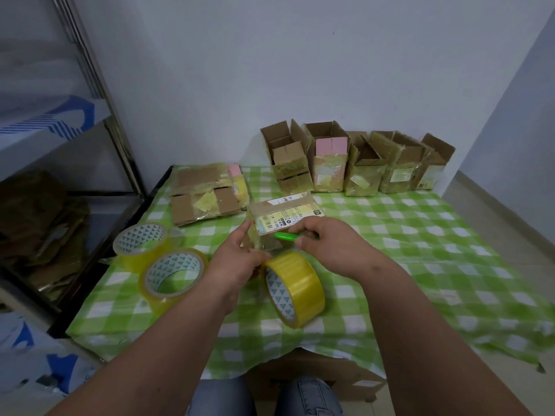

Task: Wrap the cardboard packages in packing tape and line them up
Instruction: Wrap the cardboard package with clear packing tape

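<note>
Five taped packages (357, 166) already stand in a row behind the labelled package (285, 223), which the left hand (240, 259) steadies while the right hand (327, 244) grips a green cutter (285, 236) just beyond the tape roll (295, 288); flattened cartons (204, 196) to its left probably remain.

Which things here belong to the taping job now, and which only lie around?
In use: cardboard package, left hand, tape roll on edge, green cutter in right hand.

Lying about: two flat tape rolls, flattened cardboard, row of boxes by the wall.

open checked cloth (420, 235) right, two tape rolls (156, 256) crowding left, box row (357, 163) blocking back
</note>
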The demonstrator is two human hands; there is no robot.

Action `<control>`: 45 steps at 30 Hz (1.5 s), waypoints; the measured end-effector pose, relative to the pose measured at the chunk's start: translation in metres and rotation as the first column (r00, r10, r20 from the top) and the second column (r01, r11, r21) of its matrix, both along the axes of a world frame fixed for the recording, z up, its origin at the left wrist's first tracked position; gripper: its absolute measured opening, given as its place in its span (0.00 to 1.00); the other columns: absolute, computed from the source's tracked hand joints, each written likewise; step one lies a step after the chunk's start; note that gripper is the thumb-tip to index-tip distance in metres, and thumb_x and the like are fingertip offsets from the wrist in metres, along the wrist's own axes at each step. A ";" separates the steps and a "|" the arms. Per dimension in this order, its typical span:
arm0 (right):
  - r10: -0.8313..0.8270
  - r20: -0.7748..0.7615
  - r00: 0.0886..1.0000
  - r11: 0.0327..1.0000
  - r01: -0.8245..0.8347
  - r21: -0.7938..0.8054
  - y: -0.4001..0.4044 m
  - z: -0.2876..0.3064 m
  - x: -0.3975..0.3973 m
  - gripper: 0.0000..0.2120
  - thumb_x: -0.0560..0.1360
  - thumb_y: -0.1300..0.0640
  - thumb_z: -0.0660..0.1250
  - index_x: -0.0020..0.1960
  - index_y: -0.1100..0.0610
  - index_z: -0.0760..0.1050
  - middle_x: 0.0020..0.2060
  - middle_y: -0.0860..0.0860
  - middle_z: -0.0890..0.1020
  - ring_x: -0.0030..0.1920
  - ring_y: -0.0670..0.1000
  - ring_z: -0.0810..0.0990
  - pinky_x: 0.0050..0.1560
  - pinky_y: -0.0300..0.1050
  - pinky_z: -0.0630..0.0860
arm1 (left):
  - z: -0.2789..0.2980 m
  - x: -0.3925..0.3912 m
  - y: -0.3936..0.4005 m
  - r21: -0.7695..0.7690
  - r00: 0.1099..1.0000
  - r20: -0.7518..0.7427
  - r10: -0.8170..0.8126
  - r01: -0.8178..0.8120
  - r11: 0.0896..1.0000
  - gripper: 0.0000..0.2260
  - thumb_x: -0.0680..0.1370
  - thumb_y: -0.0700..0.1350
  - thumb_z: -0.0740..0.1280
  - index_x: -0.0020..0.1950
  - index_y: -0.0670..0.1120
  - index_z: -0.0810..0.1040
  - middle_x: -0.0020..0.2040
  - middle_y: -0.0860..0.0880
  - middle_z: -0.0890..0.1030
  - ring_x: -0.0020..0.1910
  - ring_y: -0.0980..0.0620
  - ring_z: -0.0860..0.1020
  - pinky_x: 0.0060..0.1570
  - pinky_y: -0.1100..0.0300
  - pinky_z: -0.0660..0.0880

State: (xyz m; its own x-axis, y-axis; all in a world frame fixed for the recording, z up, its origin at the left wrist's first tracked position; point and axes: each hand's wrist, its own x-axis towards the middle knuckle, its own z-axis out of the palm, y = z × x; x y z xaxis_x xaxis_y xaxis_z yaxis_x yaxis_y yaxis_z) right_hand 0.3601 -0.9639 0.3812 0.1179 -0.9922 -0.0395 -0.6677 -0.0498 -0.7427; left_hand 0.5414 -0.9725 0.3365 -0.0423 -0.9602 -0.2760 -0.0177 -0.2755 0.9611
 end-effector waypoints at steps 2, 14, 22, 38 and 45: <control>0.029 -0.005 1.000 0.999 -0.029 0.026 -0.002 0.001 0.003 0.09 0.79 0.58 0.65 0.59 0.52 0.79 0.35 0.43 0.75 0.32 0.42 0.72 0.28 0.28 0.65 | 0.001 0.002 0.001 0.008 1.000 0.012 -0.014 0.014 1.000 0.33 0.74 0.35 0.71 0.73 0.61 0.68 0.47 0.47 0.86 0.44 0.54 0.81 0.37 0.63 0.76; 0.077 -0.221 0.972 0.995 -0.061 0.074 -0.010 0.010 0.011 0.09 0.79 0.54 0.65 0.53 0.51 0.83 0.37 0.40 0.77 0.44 0.45 0.76 0.48 0.42 0.75 | 0.001 0.003 0.003 0.015 0.998 0.028 -0.052 0.052 0.999 0.33 0.74 0.36 0.72 0.71 0.64 0.69 0.53 0.49 0.84 0.40 0.60 0.79 0.26 0.73 0.71; 0.091 -0.354 0.931 0.995 -0.071 0.069 -0.013 0.018 0.019 0.18 0.80 0.53 0.63 0.30 0.51 0.72 0.29 0.47 0.71 0.32 0.46 0.68 0.34 0.43 0.66 | 0.000 0.006 -0.001 -0.007 0.993 0.081 -0.090 0.091 0.996 0.34 0.74 0.34 0.71 0.73 0.62 0.68 0.61 0.43 0.81 0.38 0.58 0.79 0.27 0.71 0.72; -0.027 -0.562 0.827 0.998 0.057 0.036 -0.020 0.014 0.008 0.08 0.76 0.53 0.63 0.40 0.53 0.78 0.38 0.49 0.79 0.44 0.53 0.78 0.48 0.47 0.73 | -0.004 0.010 -0.010 0.047 0.986 0.095 -0.136 0.131 0.990 0.35 0.71 0.36 0.74 0.68 0.67 0.70 0.50 0.50 0.85 0.46 0.54 0.80 0.29 0.71 0.73; -0.116 -0.498 0.859 0.984 0.168 0.061 -0.012 -0.017 -0.015 0.08 0.77 0.49 0.61 0.46 0.47 0.78 0.46 0.47 0.81 0.51 0.53 0.78 0.54 0.49 0.71 | -0.007 0.009 -0.012 0.057 0.985 0.053 -0.165 0.162 0.985 0.35 0.71 0.36 0.74 0.67 0.69 0.70 0.56 0.51 0.84 0.54 0.52 0.80 0.39 0.65 0.75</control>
